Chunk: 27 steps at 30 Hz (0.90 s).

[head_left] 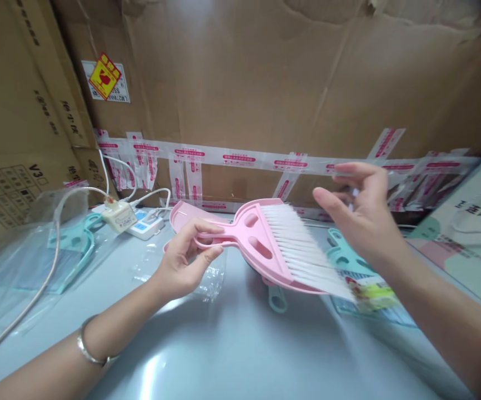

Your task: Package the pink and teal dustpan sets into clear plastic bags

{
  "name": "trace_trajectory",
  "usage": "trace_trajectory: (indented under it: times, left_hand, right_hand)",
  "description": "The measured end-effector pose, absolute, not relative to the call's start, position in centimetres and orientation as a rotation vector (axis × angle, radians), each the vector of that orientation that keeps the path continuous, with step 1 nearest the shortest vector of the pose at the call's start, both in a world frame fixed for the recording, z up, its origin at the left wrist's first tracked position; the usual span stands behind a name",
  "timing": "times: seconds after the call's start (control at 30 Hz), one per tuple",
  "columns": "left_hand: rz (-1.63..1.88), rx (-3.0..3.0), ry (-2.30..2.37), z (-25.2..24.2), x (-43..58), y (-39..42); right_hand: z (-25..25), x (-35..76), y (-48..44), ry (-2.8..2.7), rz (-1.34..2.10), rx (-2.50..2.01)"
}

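Head view: the L hand [188, 258] has a tight hold on the handle of a pink brush [261, 239], w/ thumb & fingers pinched round it. The brush is up over the table [207, 355], in the mid. of the view, w/ its white bristles [302, 250] to the right. The R hand [361, 205] is up near the bristles, half open, w/ fingers bent & thumb apart; can't tell what the pale spot btwn. its fingers is. A teal loop [277, 300] shows below the brush. A teal thing [346, 255] is on the right, & another is on the left in a clear bag [24, 272], near a power strip [149, 222]. A big cardboard box [240, 100] is at the back.
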<state>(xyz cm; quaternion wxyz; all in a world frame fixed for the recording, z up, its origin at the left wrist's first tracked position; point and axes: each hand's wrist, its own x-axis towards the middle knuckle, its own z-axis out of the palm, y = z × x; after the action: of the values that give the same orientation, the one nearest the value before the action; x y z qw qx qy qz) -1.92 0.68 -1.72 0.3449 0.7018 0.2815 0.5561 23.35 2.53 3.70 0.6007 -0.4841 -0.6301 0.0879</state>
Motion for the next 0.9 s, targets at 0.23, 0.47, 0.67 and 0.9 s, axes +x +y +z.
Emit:
trace_trajectory:
  times: [0.23, 0.47, 0.67, 0.9]
  left_hand:
    - [1.412, 1.783, 0.732, -1.9, -2.1, 1.1]
    - [1.263, 1.606, 0.763, -1.4, -2.1, 1.4]
    - [1.228, 0.977, 0.746, -1.8, 0.2, 0.8]
    - [1.179, 0.875, 1.029, -1.5, 1.2, -0.8]
  right_hand:
    - [0.6, 23.5, 1.5, -1.104, 1.734, -1.089]
    - [-0.6, 21.9, 0.7, -0.875, 1.621, -1.104]
    - [-1.6, 19.4, -1.4, -0.744, 1.452, -0.98]
    - [-2.9, 17.4, -3.6, -0.799, 1.417, -0.965]
